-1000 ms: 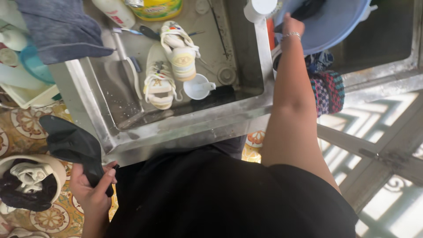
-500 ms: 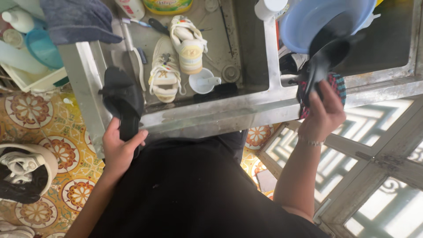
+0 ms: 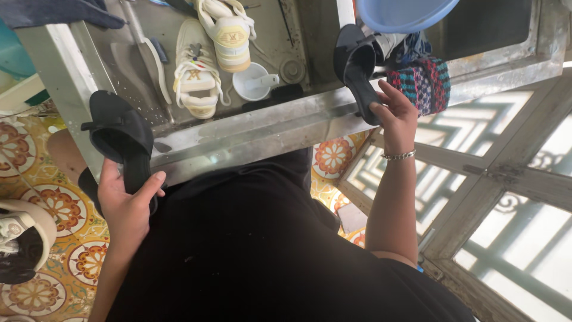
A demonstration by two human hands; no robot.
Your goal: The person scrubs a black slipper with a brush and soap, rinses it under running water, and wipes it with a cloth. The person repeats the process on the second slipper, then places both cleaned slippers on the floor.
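Note:
My left hand (image 3: 126,200) grips a black slide sandal (image 3: 119,134) by its heel, held over the front rim of the steel sink (image 3: 250,134). My right hand (image 3: 396,113), with a bracelet on the wrist, holds a second black sandal (image 3: 353,62) by its heel at the sink's right front corner. Inside the sink lie two cream sneakers, one flat (image 3: 193,71) and one further back (image 3: 229,33), with a small white scoop (image 3: 253,83) beside them.
A blue plastic basin (image 3: 405,12) sits at the sink's right. A multicoloured knitted cloth (image 3: 426,83) hangs over the rim below it. A dark cloth (image 3: 53,12) lies top left. On the patterned tile floor at left stands another shoe (image 3: 21,238). A window grille (image 3: 512,197) is at right.
Both hands have come up with a black sandal each: the left from the floor to the sink's front rim, the right from the basin down to the sink's right corner.

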